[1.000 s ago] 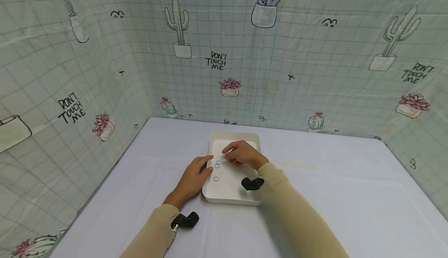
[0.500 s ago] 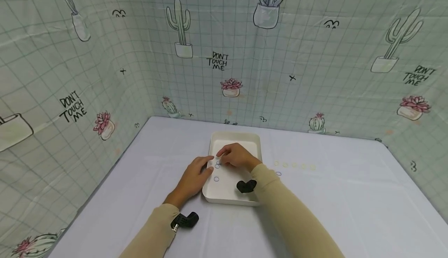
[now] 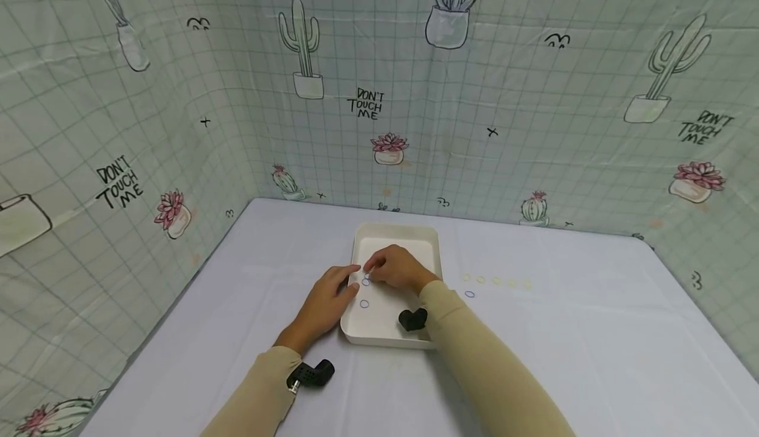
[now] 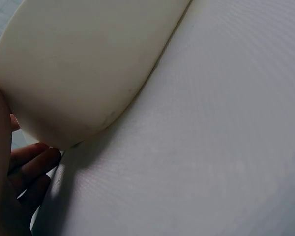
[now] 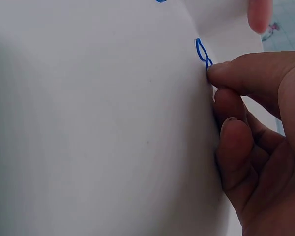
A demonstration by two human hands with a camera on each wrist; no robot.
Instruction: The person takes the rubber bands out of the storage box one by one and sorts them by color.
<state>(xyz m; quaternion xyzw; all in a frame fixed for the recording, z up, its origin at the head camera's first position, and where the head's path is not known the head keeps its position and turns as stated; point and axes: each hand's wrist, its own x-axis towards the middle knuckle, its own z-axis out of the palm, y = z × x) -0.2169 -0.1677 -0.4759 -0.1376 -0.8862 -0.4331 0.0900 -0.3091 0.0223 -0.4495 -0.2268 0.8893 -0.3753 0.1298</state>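
Note:
A white rectangular tray (image 3: 396, 339) stands on the table. My left hand (image 3: 323, 300) holds its left side, with thumb and index finger at the rim; in the left wrist view other fingers (image 4: 37, 164) curl against the tray's lower edge. Inside the tray, my right hand (image 3: 398, 269) pinches at a thin blue rubber band (image 5: 209, 63) by the left wall. Another blue rubber band (image 5: 201, 49) touches it, and the fingertips partly cover the pinched one. One more blue rubber band (image 3: 364, 304) lies nearer the tray's front left.
Right of the tray, a row of several pale yellow rubber bands (image 3: 497, 281) lies on the white tablecloth (image 3: 569, 345). A single blue rubber band (image 3: 470, 294) sits just in front of that row. A cactus-print curtain (image 3: 504, 94) rises behind the table and on both sides.
My right hand has moved left and slightly down to the blue bands by the tray's left wall, its fingers closing together. The blue band outside the tray has come into view. My left hand stays put.

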